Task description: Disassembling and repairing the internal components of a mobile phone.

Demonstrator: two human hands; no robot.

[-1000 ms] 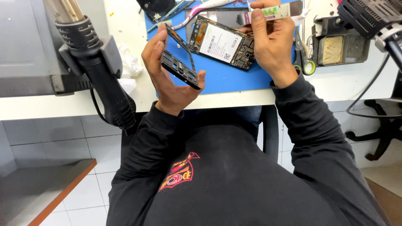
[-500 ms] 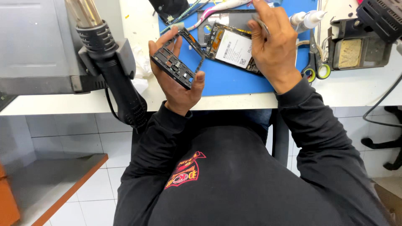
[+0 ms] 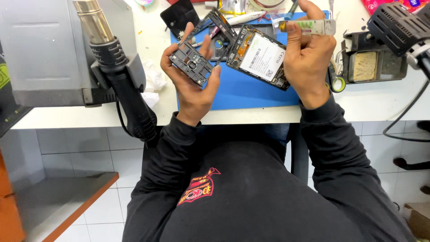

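My left hand [image 3: 193,85] holds a small black phone frame part [image 3: 190,62] above the blue work mat [image 3: 251,92]. An opened phone [image 3: 260,58] with a white-labelled battery lies tilted on the mat between my hands. My right hand [image 3: 309,58] grips a small clear syringe-like tube [image 3: 309,27] at the phone's right edge. Another black frame piece [image 3: 219,28] lies behind the phone.
A hot-air gun [image 3: 121,80] hangs in its holder on a grey station [image 3: 45,49] at the left. A soldering stand with sponge [image 3: 371,62] sits at the right, with a black tool head [image 3: 396,27] and cable above it. A black panel [image 3: 179,15] lies at the back.
The view has shifted so the desk sits lower in frame. My left hand turned the frame part more face-up. My right hand lifted off the phone with the tube.
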